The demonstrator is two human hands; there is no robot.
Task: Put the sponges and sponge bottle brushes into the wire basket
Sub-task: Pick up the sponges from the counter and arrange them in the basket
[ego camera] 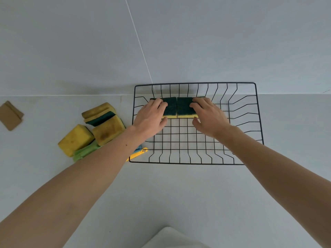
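Note:
A black wire basket (258,111) stands on the white counter against the wall. Two yellow sponges with dark green scouring tops lie side by side at its far side. My left hand (152,119) rests on the left sponge (171,107) and my right hand (208,117) on the right sponge (184,107), fingers on top and thumbs at the near edge. Left of the basket lies a pile of yellow sponges (105,126). Beside it are a green sponge brush (84,152) and yellow and blue brush handles (138,153), partly hidden by my left forearm.
A brown cardboard piece (10,115) lies at the far left of the counter. The wall rises just behind the basket. A white object (170,237) shows at the bottom edge of the view.

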